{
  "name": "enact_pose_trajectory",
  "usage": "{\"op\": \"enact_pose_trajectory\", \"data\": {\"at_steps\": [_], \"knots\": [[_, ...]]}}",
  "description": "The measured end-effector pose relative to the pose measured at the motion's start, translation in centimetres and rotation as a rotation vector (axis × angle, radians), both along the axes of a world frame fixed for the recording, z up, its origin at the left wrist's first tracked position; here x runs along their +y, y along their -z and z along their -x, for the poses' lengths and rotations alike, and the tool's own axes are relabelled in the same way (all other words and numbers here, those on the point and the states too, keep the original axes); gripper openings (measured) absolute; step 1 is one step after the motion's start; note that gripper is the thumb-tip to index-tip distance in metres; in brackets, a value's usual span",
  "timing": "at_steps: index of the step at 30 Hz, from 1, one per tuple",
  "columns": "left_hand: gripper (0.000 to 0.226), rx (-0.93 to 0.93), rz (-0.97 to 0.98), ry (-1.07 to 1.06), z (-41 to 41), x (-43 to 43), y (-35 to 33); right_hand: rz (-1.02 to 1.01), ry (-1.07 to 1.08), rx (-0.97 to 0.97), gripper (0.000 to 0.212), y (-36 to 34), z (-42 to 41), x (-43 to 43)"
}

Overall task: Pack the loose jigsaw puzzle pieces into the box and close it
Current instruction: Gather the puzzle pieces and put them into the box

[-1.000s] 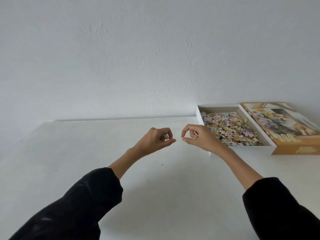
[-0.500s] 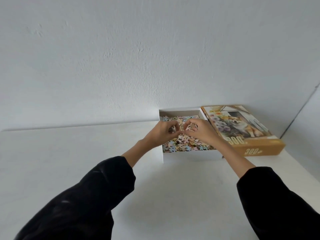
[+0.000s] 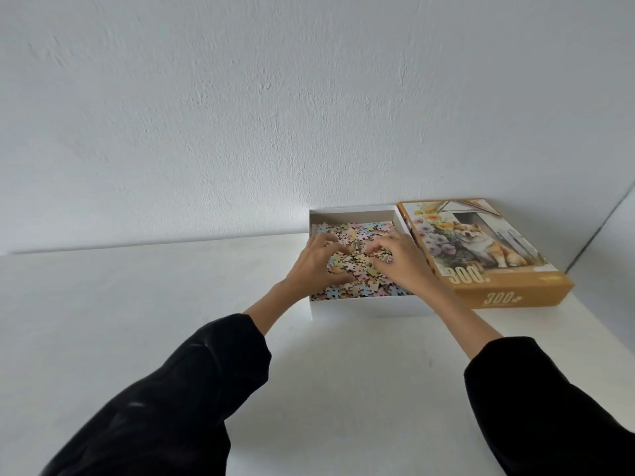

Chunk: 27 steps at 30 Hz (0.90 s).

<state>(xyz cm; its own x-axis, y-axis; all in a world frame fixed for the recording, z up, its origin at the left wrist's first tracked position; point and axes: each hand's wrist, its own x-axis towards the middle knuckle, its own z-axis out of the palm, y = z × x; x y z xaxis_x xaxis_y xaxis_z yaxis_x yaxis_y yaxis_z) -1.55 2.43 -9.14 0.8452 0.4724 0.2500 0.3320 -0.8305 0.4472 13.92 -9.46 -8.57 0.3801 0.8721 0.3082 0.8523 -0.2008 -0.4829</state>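
Note:
A white open box [image 3: 364,309] stands at the back of the table against the wall, filled with pastel jigsaw pieces [image 3: 364,231]. My left hand [image 3: 314,266] and my right hand [image 3: 400,262] are both inside the box, fingers spread and resting on the pile of pieces. Nothing is pinched in either hand that I can make out. The box lid [image 3: 481,255], orange with a dog picture and "300" printed on it, lies face up just right of the box and touches its side.
The white table [image 3: 137,321] runs to a white wall [image 3: 309,115] behind the box. A second wall meets it at the far right corner, close behind the lid. My black sleeves fill the lower corners of the view.
Both hands moved from above the bare table, fingers pinched on small pieces, forward to the box. They now lie with fingers spread on the pile. The view turned right.

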Motion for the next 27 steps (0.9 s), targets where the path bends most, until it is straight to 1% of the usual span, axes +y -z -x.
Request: {"op": "enact_pose_trajectory", "data": {"at_steps": [3,5,7,9,13,15,19,21,23,25,27], "knots": [[0.046,-0.06,-0.073,-0.18,-0.1,-0.1,0.2,-0.004,0.129,-0.123,0.021,0.2,-0.5,-0.6],[0.047,-0.038,0.008,-0.271,-0.1,-0.2,0.4,0.044,0.194,-0.186,0.03,0.2,-0.9,-1.0],[0.049,0.021,0.138,-0.31,0.0,-0.2,0.6,0.158,0.234,-0.235,0.039,0.5,-1.3,-1.2],[0.052,0.091,0.206,-0.324,0.2,-0.1,0.7,0.267,0.247,-0.253,0.043,0.9,-1.5,-1.1],[0.059,0.208,0.139,-0.32,0.5,-0.2,0.3,0.327,0.231,-0.227,0.041,0.8,-1.2,-0.8],[0.061,0.236,0.133,-0.311,0.8,-0.1,0.3,0.315,0.224,-0.18,0.037,0.5,-0.8,-0.9],[0.064,0.219,0.214,-0.343,2.3,0.8,0.4,0.187,0.226,-0.014,0.029,-0.2,0.0,-1.1],[0.06,0.169,0.304,-0.359,3.2,1.1,0.6,0.166,0.206,0.04,0.03,-0.1,0.8,-1.1],[0.055,0.084,0.403,-0.322,3.9,1.1,0.7,0.181,0.148,0.174,0.033,0.2,1.9,-1.0],[0.051,-0.024,0.546,-0.297,4.7,0.5,0.5,0.187,0.12,0.288,0.035,0.3,2.7,-0.9],[0.051,-0.132,0.712,-0.303,5.3,-0.2,0.3,0.139,0.112,0.365,0.035,0.4,3.1,-0.8]]}}
